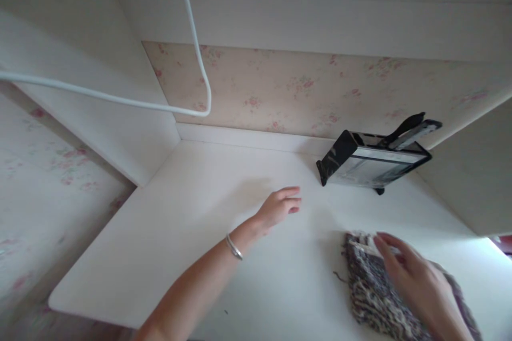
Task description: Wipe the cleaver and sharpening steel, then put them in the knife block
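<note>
My left hand (279, 206) hovers over the white desktop with its fingers loosely bent and apart, holding nothing. A silver bracelet (233, 247) sits on that wrist. Lower right, a grey-brown, shaggy knitted piece (372, 287) with a whitish top edge lies on the surface. My right hand (420, 277), blurred, is over it, covering part of it. Thumb and fingers come together there near a small pale bit; whether that belongs to the knitted piece I cannot make out.
A black-framed knife holder (376, 165) with two handles sticking out stands at the back right. A white cable (160, 105) hangs across the upper left. White panels flank the white desktop (208, 186), whose rounded corner is lower left. Behind is flowered wallpaper (272, 90).
</note>
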`<move>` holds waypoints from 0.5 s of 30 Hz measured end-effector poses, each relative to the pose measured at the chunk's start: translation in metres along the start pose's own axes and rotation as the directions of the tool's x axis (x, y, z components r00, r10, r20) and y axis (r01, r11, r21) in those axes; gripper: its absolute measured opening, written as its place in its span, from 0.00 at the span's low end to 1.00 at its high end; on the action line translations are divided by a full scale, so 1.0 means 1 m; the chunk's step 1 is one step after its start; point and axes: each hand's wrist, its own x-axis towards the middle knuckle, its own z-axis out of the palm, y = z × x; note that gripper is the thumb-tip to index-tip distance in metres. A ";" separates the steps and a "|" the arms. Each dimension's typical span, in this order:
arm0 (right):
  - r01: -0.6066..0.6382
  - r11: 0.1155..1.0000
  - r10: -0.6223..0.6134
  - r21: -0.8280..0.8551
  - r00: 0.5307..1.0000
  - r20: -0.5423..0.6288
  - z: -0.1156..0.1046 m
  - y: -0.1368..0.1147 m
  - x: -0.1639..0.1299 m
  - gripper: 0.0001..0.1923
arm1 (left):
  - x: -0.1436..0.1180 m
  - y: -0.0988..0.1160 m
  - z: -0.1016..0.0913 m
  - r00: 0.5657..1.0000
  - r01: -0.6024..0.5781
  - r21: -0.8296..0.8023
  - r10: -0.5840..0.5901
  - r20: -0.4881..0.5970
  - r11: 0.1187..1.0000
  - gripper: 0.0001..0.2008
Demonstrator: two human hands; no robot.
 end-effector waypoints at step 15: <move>0.475 0.878 -0.465 -0.068 0.877 0.118 0.035 0.105 -0.042 0.17 | -0.114 -0.051 -0.072 0.915 0.174 0.036 -0.148 -0.374 0.984 0.11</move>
